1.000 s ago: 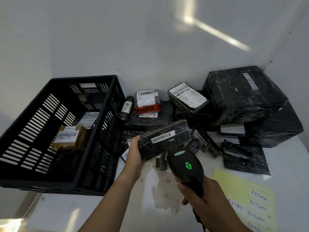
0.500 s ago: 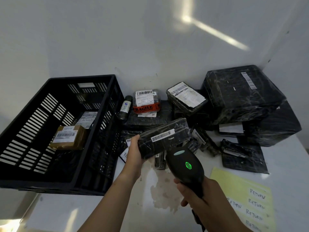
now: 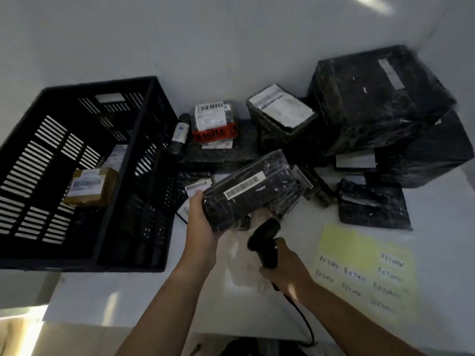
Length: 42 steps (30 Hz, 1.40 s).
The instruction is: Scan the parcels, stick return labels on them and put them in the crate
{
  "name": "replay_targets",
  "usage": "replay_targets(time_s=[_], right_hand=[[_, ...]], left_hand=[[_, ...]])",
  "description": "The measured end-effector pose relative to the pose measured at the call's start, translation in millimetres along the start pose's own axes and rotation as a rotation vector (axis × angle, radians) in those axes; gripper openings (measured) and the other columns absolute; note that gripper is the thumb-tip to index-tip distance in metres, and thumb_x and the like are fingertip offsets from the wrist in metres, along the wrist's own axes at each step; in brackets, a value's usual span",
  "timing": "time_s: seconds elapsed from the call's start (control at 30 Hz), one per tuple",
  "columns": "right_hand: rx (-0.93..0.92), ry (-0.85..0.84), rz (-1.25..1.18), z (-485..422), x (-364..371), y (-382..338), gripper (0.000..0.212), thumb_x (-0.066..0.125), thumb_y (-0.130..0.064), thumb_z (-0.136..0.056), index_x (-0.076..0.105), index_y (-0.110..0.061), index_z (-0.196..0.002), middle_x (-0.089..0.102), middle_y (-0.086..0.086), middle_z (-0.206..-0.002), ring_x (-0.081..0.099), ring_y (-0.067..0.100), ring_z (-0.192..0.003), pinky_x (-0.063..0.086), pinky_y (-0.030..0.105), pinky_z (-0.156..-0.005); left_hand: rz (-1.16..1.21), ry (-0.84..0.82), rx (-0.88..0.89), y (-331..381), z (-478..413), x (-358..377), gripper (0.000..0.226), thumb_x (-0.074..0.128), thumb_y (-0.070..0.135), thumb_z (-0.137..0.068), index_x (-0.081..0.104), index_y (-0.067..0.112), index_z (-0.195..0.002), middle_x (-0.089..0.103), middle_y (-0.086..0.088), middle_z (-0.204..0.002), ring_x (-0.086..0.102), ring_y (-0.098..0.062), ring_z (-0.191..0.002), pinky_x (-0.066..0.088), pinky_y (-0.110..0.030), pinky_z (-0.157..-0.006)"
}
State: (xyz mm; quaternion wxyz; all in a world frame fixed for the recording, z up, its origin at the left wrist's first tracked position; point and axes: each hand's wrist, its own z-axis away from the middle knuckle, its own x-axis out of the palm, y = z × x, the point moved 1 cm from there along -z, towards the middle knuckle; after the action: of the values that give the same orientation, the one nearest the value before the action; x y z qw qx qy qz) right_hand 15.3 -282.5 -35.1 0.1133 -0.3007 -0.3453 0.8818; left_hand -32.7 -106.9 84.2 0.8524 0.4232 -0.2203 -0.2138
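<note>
– Parcel (image 3: 252, 194) in black wrap, where is it at this moment?

– It is in the air, above the table (image 3: 128, 291). The left hand (image 3: 203, 222) grips its left end, with the thumb on the top face; the other fingers are hidden under it. A white barcode label (image 3: 244, 187) faces up.

– And the right hand (image 3: 285, 268)?

– Its fingers are curled round the handle of a black scanner (image 3: 264, 242). The head of the scanner points up, just under the near edge of the parcel, and a small green light shows on it. A cable hangs down from the handle.

– Where is the crate (image 3: 123, 83)?

– To the left of the left hand, near it. It is black with slotted walls, and a brown parcel (image 3: 90, 186) with a white label lies inside.

– What lies by the right hand?

– To its right lies a yellow sheet (image 3: 359, 253) with "RETURN" written many times. Beyond both hands, against the wall, more black parcels are piled; one small parcel (image 3: 214, 122) has orange "FRAGILE" tape.
</note>
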Motion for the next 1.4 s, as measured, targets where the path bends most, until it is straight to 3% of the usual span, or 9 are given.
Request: replay_targets(time_s=[0.27, 0.47, 0.63, 0.77, 0.93, 1.03, 1.17, 1.27, 1.4], right_hand=[[-0.009, 0.084, -0.003, -36.5, 28.4, 13.7, 0.079, 0.084, -0.038, -0.073, 0.044, -0.02, -0.138, 0.061, 0.004, -0.13, 0.06, 0.024, -0.117, 0.05, 0.034, -0.094], [-0.055, 0.105, -0.054, -39.1, 39.3, 28.9, 0.058, 0.08, -0.05, -0.069, 0.061, -0.022, -0.116, 0.066, -0.002, -0.114, 0.062, 0.018, -0.111, 0.052, 0.034, -0.094], [-0.151, 0.079, 0.171, -14.0, -6.4, 51.8, 0.047, 0.072, -0.043, -0.083, 0.058, -0.018, -0.121, 0.06, -0.002, -0.116, 0.061, 0.019, -0.107, 0.047, 0.026, -0.085], [-0.221, 0.389, 0.295, 25.7, -76.0, 120.2, 0.042, 0.074, -0.03, -0.082, 0.06, -0.023, -0.121, 0.059, -0.004, -0.123, 0.056, 0.022, -0.11, 0.047, 0.035, -0.092], [-0.112, 0.271, 0.426, 33.4, -104.5, 197.5, 0.069, 0.064, -0.045, -0.092, 0.035, -0.026, -0.152, 0.015, -0.004, -0.166, 0.013, 0.022, -0.153, 0.024, 0.041, -0.122], [-0.198, 0.234, 0.504, 12.7, -120.1, 205.1, 0.069, 0.06, -0.043, -0.096, 0.03, -0.025, -0.155, 0.002, -0.005, -0.167, 0.0, 0.018, -0.154, 0.013, 0.036, -0.124], [-0.28, 0.284, 0.521, -13.4, -145.2, 188.5, 0.062, 0.067, -0.036, -0.092, 0.044, -0.023, -0.148, 0.024, 0.003, -0.164, 0.023, 0.024, -0.15, 0.028, 0.038, -0.12], [-0.469, 0.307, 0.503, -25.6, -143.2, 169.2, 0.047, 0.077, -0.017, -0.085, 0.064, -0.017, -0.13, 0.058, 0.007, -0.137, 0.056, 0.03, -0.123, 0.049, 0.04, -0.101], [-0.642, 0.256, 0.529, -42.1, -124.6, 157.3, 0.044, 0.082, -0.01, -0.079, 0.07, -0.013, -0.121, 0.064, 0.009, -0.124, 0.062, 0.031, -0.109, 0.055, 0.041, -0.089]], left_hand=[[-0.131, -0.037, -0.092, -44.4, 12.1, 12.5, 0.051, 0.035, 0.051, -0.104, 0.07, 0.019, -0.123, 0.076, -0.005, -0.113, 0.072, -0.019, -0.106, 0.054, -0.043, -0.096], [-0.2, -0.02, -0.12, -72.9, 17.5, 12.1, 0.051, 0.031, 0.052, -0.105, 0.07, 0.023, -0.121, 0.078, 0.0, -0.107, 0.074, -0.012, -0.096, 0.055, -0.04, -0.092], [-0.155, 0.018, -0.15, -93.2, 20.1, 19.0, 0.053, 0.031, 0.057, -0.104, 0.069, 0.026, -0.122, 0.076, 0.002, -0.114, 0.072, -0.015, -0.105, 0.053, -0.039, -0.093], [-0.335, 0.034, -0.078, -110.7, 22.1, 27.4, 0.061, 0.029, 0.072, -0.096, 0.061, 0.028, -0.122, 0.073, 0.002, -0.116, 0.071, -0.015, -0.105, 0.056, -0.042, -0.092], [-0.729, -0.098, 0.007, -122.0, 22.0, 28.7, 0.044, 0.035, 0.059, -0.1, 0.047, 0.019, -0.114, 0.067, 0.0, -0.105, 0.066, -0.004, -0.089, 0.051, -0.017, -0.067], [-0.85, -0.268, -0.082, -132.9, 21.3, 36.5, 0.037, 0.04, 0.05, -0.103, 0.043, 0.015, -0.115, 0.066, -0.005, -0.102, 0.068, -0.01, -0.084, 0.058, -0.025, -0.061], [-0.894, -0.312, -0.148, -161.4, 15.0, 55.0, 0.037, 0.039, 0.048, -0.105, 0.044, 0.014, -0.116, 0.064, -0.007, -0.104, 0.067, -0.015, -0.091, 0.06, -0.027, -0.065], [-0.95, -0.268, -0.087, -181.9, 7.4, 71.0, 0.028, 0.037, 0.039, -0.108, 0.042, 0.013, -0.118, 0.061, -0.017, -0.102, 0.065, -0.025, -0.089, 0.057, -0.038, -0.07], [-1.186, -0.306, 0.195, -200.0, 8.3, 83.4, 0.044, 0.04, 0.022, -0.107, 0.031, 0.017, -0.15, 0.051, -0.008, -0.126, 0.059, -0.024, -0.102, 0.047, -0.031, -0.082]])
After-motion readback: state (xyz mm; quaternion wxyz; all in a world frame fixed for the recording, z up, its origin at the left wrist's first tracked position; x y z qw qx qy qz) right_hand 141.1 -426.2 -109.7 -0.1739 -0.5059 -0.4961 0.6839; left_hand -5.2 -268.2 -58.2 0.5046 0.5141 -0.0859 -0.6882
